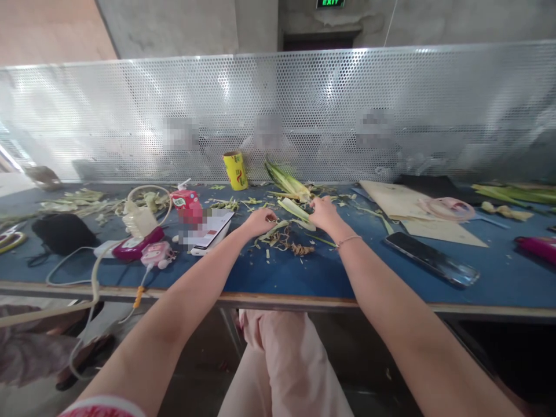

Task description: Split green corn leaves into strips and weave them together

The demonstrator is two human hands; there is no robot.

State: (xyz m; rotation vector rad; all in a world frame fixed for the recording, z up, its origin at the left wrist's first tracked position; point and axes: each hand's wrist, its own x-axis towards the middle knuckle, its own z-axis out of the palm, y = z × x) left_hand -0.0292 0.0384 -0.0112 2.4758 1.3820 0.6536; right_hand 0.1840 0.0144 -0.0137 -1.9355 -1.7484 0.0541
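My left hand (262,222) is over the blue table with its fingers curled in a pinch; what they hold, if anything, is too small to make out. Dry brown roots and shreds (284,238) lie just right of it. At the middle, my right hand (325,213) has its fingers closed at the end of a pale green stalk piece (295,211). Right behind that piece lies a leafy green plant stalk (289,182), its cut, yellowish base close to my right fingertips. Small plant scraps are scattered around both hands.
A yellow roll (236,171) stands near the perforated metal screen (195,98). Left are a red-pink pump bottle (186,204), a phone (212,230), cables and a black pouch (65,233). Right are a dark phone (432,259) and a beige board (391,202).
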